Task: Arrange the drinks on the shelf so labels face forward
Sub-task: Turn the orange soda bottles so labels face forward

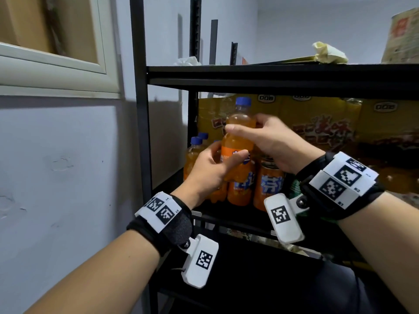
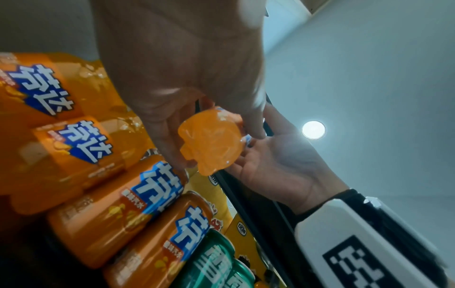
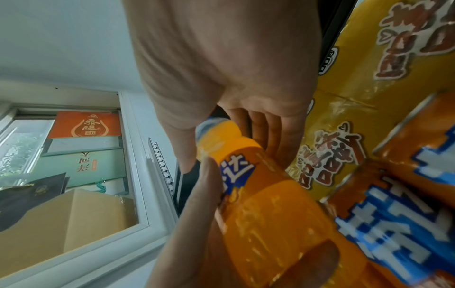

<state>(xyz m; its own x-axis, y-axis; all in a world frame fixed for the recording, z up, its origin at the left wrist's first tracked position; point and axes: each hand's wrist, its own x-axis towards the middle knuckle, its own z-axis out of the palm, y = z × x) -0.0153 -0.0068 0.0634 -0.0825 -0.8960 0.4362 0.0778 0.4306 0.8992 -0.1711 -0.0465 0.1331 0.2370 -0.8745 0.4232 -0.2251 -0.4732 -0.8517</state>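
Note:
An orange soda bottle (image 1: 239,134) with a blue cap is held up in front of the middle level of the black shelf (image 1: 226,219). My left hand (image 1: 226,155) grips its labelled waist, and the thumb covers part of the blue-white lettering. My right hand (image 1: 243,124) pinches the bottle's shoulder just below the cap. In the left wrist view the bottle's base (image 2: 211,140) shows between both hands. The right wrist view shows the bottle's label (image 3: 236,171) partly under my left thumb (image 3: 197,204). Other orange bottles (image 1: 195,155) and orange cans (image 1: 269,184) stand on the shelf below.
Yellow snack packs (image 1: 317,123) fill the back of the shelf level. A green can (image 2: 211,259) stands beside the orange cans. The shelf's black upright post (image 1: 141,109) is at the left, close to the wall. The upper shelf board (image 1: 272,74) carries paper and a box.

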